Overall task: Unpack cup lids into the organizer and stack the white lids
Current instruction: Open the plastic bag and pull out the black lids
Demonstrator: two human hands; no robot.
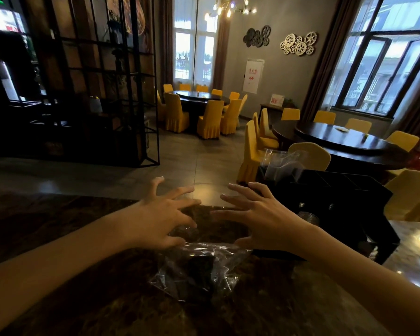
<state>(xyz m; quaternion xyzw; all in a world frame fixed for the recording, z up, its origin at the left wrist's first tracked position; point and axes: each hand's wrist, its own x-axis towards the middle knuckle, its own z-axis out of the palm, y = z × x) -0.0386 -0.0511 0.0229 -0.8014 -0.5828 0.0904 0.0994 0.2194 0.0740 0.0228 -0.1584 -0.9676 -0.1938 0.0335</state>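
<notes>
Plastic bag: one clear, crumpled bag with dark contents, which cannot be made out as lids, lying on the counter nearest the camera. Head view, the only view.

Counter: a dark, glossy, marbled stone top, running from the lower left across to the right, where it catches window light. All places below are given relative to the bag.

Organizer: one black box with open compartments on top, standing on the counter to the right of the bag and beyond it. A second piece of clear plastic wrap rises from its far left corner. Small round clear items sit at its front face; their kind cannot be told.

Left hand: just above the bag's far left edge, fingers spread wide and slightly bent, holding nothing; whether the thumb touches the plastic cannot be told.

Right hand: just above the bag's far right edge, fingers likewise spread wide, holding nothing, the fingertips of the two hands close together.

Room, beyond the bag: two dark round dining tables, one far off at centre and one nearer at right, each ringed by yellow-covered chairs. A black open metal shelf stands far left. Two clusters of gear-shaped wall ornaments, one dark and one pale, hang on the grey wall. One lit ceiling lamp hangs overhead. Tall windows are at centre and right.
</notes>
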